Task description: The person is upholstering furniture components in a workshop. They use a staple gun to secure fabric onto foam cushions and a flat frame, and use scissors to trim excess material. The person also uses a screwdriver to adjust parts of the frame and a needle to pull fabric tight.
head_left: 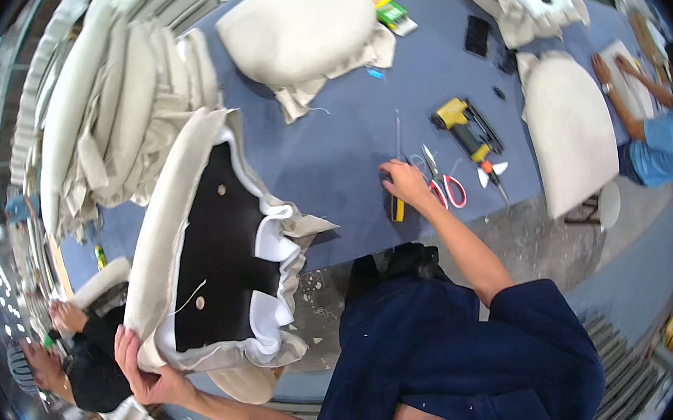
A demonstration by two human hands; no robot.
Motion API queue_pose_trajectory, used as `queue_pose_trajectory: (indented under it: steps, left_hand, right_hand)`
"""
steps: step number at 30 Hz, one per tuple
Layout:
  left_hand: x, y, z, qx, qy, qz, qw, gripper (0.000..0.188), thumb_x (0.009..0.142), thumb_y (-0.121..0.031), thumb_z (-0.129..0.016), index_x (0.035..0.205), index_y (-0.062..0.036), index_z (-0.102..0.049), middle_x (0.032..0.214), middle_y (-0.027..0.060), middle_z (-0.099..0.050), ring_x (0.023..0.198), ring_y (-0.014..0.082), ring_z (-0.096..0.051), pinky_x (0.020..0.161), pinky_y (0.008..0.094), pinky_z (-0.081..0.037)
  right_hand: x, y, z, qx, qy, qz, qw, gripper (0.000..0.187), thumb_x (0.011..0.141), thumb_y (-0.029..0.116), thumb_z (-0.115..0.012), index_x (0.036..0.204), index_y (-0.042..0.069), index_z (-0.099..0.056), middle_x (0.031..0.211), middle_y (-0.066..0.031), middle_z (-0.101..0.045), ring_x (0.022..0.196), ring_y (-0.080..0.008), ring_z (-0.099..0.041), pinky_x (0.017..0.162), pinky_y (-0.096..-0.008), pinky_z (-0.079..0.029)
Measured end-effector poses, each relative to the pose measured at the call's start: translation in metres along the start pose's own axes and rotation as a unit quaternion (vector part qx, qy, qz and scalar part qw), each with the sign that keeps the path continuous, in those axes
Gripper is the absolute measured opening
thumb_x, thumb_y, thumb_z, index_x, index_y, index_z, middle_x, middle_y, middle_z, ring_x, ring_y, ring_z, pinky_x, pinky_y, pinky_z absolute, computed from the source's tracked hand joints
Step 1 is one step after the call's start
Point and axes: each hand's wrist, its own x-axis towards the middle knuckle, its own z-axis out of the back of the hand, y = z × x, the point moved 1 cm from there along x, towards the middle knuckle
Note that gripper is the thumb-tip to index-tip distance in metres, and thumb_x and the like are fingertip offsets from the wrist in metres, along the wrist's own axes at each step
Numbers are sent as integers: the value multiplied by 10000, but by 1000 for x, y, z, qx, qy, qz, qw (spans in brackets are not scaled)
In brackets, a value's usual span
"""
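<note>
My left hand (pixel 137 373) grips the near edge of a beige upholstered seat cushion (pixel 163 218) that lies on its face, showing a black backing panel (pixel 219 254) and white foam at its edge. My right hand (pixel 403 182) reaches across the blue worktable (pixel 339 149) and rests on a small black and yellow tool (pixel 393 204). Red-handled scissors (pixel 445 182) lie just right of that hand. A yellow and black staple gun (pixel 467 131) sits a little farther right.
Another beige cushion (pixel 299 27) lies at the table's far side, a third cushion (pixel 568 131) hangs over its right edge. Loose beige covers (pixel 111 102) are piled at left. One person (pixel 653 135) works at right; another person's hands (pixel 61 334) show at lower left.
</note>
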Motion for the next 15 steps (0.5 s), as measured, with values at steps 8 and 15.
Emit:
queue_pose_trajectory:
  steps: [8,15]
  left_hand:
    - [4,13,-4,-51,6,69,996,208,995,7,-598,1162,89,-692,1258,232,-697,1206,343,-650,1047,425,-497]
    - [-3,12,-3,-15,-37,65,997,175,998,-1,-592,1090,98,-703,1200,235,-714,1171,355,-668,1011,437,-515]
  right_hand:
    - [11,19,13,-133,-154,-71,976,301,812,189,-774,1084,78,-707,1111,-128,-694,1119,-296,-671,950,-507,-483]
    - [-9,-39,18,-182,-26,-156,971,221,790,236,-775,962,99,-752,948,-133,-762,932,-318,-754,859,-497,-549]
